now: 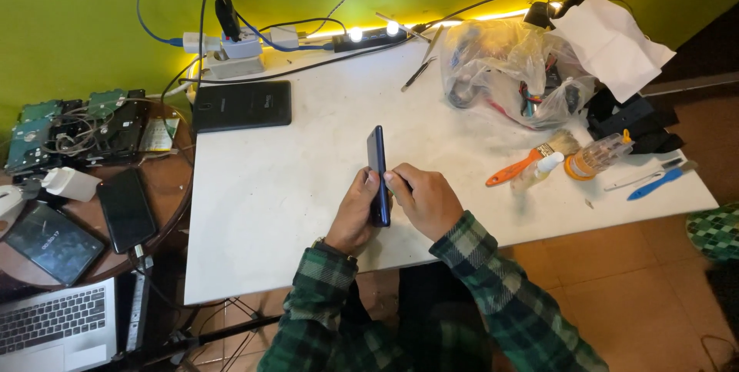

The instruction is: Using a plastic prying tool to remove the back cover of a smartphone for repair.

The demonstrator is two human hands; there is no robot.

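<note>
Green wall runs along twelve o'clock, with a strip of small lamps glowing where it meets the white bench. Near the bench's six o'clock edge I hold a dark blue phone on its long edge, standing upright between both hands. My left hand wraps its lower half from the nine o'clock side, clenched on it; my right hand presses from three o'clock, thumb tip against the edge. I judge I am working at the seam of the casing, and any prying would call for a thin tool and a steady grip so the phone does not tip. At two o'clock a clear plastic bag holds a jumble of cables and small parts, too tangled to name singly. Beside it lie an orange-handled brush and a clear case of screwdriver bits. A black tablet rests at ten o'clock.
</note>
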